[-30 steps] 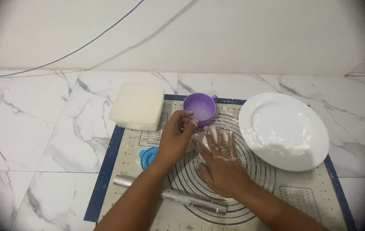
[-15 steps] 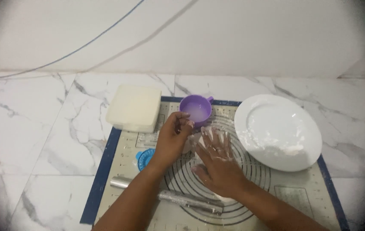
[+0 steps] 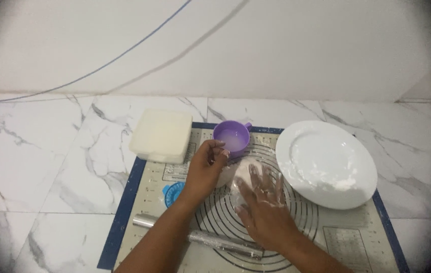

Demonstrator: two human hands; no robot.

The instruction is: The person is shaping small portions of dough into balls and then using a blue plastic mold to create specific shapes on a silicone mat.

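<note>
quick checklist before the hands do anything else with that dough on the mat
1. Dough on the baking mat: ok.
2. Right hand flat on the dough: ok.
3. Left hand at the dough's edge, beside the purple cup: ok.
4. Rolling pin free on the mat, under the forearms: ok.
5. White plate has floury residue: ok.
6. Dough thickness: cannot tell.

Both forearms are bare, no sleeves showing. The right hand (image 3: 265, 206) wears a ring and is dusted with white flour; the left hand (image 3: 206, 167) wears nothing.
</note>
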